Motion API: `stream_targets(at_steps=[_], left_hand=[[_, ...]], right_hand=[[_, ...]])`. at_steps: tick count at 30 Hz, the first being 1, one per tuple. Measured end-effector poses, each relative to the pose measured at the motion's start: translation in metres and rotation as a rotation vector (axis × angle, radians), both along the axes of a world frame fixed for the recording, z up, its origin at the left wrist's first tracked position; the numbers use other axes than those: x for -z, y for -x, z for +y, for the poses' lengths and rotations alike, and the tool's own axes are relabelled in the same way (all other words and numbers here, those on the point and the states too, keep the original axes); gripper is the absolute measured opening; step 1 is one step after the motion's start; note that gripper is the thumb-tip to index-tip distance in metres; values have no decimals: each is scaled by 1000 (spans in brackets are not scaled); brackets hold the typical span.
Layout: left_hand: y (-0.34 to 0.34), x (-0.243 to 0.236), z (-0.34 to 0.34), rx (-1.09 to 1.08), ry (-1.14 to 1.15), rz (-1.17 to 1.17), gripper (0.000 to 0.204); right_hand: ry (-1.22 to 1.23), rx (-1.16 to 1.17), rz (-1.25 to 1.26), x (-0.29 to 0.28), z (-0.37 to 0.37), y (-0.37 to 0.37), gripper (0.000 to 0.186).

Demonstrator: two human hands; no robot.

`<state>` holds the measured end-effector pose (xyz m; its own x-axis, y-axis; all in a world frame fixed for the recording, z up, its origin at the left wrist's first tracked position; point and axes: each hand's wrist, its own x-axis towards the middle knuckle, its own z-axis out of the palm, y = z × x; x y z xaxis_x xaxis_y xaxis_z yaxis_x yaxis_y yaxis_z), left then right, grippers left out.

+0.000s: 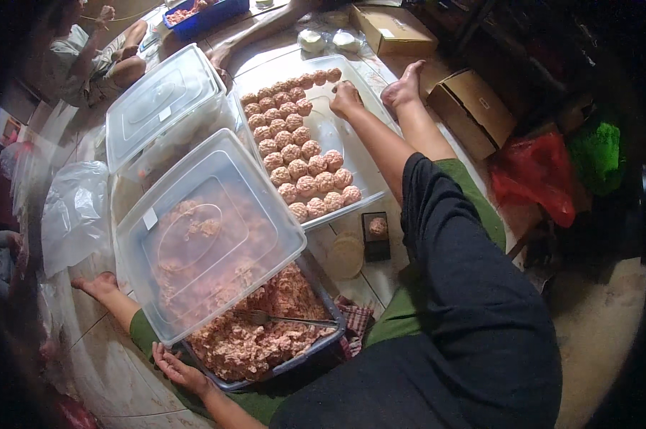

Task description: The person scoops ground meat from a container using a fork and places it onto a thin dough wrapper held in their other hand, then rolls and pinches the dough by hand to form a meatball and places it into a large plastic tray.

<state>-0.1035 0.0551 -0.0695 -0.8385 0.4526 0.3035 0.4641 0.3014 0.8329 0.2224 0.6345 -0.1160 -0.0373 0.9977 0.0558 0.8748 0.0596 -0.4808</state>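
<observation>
My right hand (pixel 346 99) is closed over the far part of a translucent plastic container (pixel 366 171), just past the end of the farthest row of meatballs (pixel 306 186). What its fingers hold, if anything, is hidden. The raw pinkish balls stand in rows along the container's left and near sides. My left hand (pixel 176 368) is open, palm turned up, beside the near left corner of a dark tub (pixel 341 325). Minced meat mixture (pixel 244 343) fills this tub, and a fork (pixel 265 317) rests on it. A clear lid (pixel 215 236) lies tilted over the tub's far part.
A small black scale (pixel 377 250) bears one ball (pixel 378 227), beside a round beige disc (pixel 346 256). Another lidded container (pixel 165 107) stands at far left. Cardboard boxes (pixel 473 111) and a red bag (pixel 534 175) lie right. Another person (pixel 76 57) sits far left near a blue basin (pixel 208 20).
</observation>
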Motion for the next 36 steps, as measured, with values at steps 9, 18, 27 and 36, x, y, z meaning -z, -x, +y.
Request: stream_targets(at_steps=[9, 18, 27, 36], left_hand=[[10, 11, -7, 27, -26, -21, 42], [3, 2, -7, 7, 31, -29, 40], [6, 5, -2, 62, -27, -57, 41], [0, 2, -3, 14, 23, -59, 44]], right_hand=[[-21, -20, -16, -7, -1, -2, 33], [-13, -129, -31, -5, 2, -11, 42], [-126, 7, 110, 9, 8, -12, 33], [-278, -208, -81, -46, -7, -27, 37]])
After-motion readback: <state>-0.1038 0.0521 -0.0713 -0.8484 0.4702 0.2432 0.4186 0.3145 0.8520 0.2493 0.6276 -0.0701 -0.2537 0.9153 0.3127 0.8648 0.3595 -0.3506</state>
